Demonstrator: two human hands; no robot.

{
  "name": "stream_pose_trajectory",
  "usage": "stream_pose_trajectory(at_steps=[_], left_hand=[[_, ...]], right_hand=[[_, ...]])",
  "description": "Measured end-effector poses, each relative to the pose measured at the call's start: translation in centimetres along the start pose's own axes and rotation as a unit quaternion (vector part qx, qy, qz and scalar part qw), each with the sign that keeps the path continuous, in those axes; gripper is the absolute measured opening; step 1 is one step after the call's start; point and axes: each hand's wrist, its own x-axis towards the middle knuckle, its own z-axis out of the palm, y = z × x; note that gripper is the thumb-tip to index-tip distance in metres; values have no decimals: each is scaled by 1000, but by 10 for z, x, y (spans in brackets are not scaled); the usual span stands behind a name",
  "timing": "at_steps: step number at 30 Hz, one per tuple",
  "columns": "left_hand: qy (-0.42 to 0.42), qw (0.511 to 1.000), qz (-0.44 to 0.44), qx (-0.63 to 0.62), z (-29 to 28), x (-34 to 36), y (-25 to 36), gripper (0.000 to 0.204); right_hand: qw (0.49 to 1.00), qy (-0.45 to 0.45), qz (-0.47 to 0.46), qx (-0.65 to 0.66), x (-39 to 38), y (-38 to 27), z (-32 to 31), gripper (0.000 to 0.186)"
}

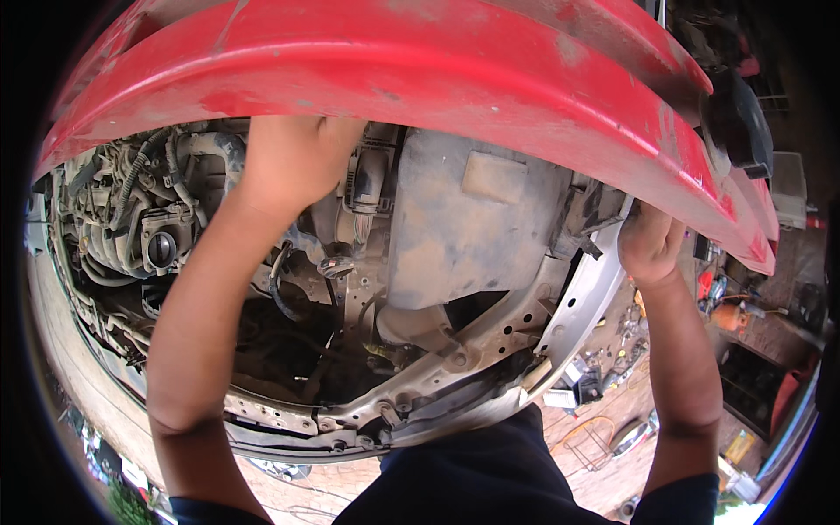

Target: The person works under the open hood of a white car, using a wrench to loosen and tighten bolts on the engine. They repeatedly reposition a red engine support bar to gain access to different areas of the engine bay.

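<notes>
A long, curved, red-painted car bumper beam, scuffed and dusty, spans the upper part of the view above an engine bay. My left hand reaches up to its lower edge left of the middle, fingers curled and mostly hidden behind it. Toward the beam's right end, my right hand is closed at the lower edge, its fingertips out of sight. Below the beam, between my arms, lies a dusty dark plastic box, and a wiring connector stands beside my left hand.
The engine, with hoses and a black round cap, is at the left. A metal front crossmember curves between my body and the bay. A silver fender edge runs near my right hand. Tools and parts litter the brick ground.
</notes>
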Motion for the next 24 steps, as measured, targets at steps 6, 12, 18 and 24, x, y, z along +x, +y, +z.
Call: stream_pose_trajectory(at_steps=[6, 12, 18, 24], left_hand=[[-336, 700, -470, -421, -57, 38, -12, 22], [-264, 858, -323, -299, -37, 24, -7, 20], [-108, 985, -115, -70, -7, 0, 3, 23], [-48, 989, -92, -101, -3, 3, 14, 16]], right_hand=[[999, 32, -21, -24, 4, -2, 2, 29], [999, 8, -6, 49, -5, 5, 4, 36], [998, -4, 23, 56, -14, 6, 3, 39], [1000, 25, 15, 11, -2, 1, 3, 31]])
